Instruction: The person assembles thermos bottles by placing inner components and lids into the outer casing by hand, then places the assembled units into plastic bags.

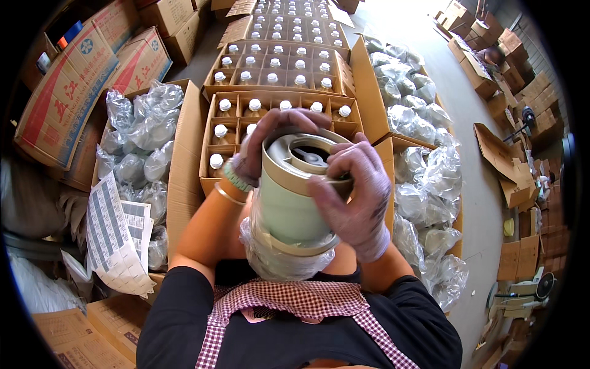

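In front of my chest is a pale green cylindrical canister (292, 212) with beige bands, its open-looking top tilted up toward me. Inside the beige rim sits a round fitting with a dark recess. A clear plastic bag (270, 255) is bunched round its lower part. My left hand (265, 136), in a thin glove, curls round the far left of the rim. My right hand (362, 190), also gloved, has thumb and fingers closed on the right side of the rim. The canister's underside is hidden by the bag.
Ahead, divided cartons (212, 166) hold rows of white-capped bottles (245, 77). Open boxes of plastic-wrapped round items (424, 184) flank me on both sides. Printed label sheets (114, 234) lie over the left box. Stacked cartons (67, 92) stand at far left.
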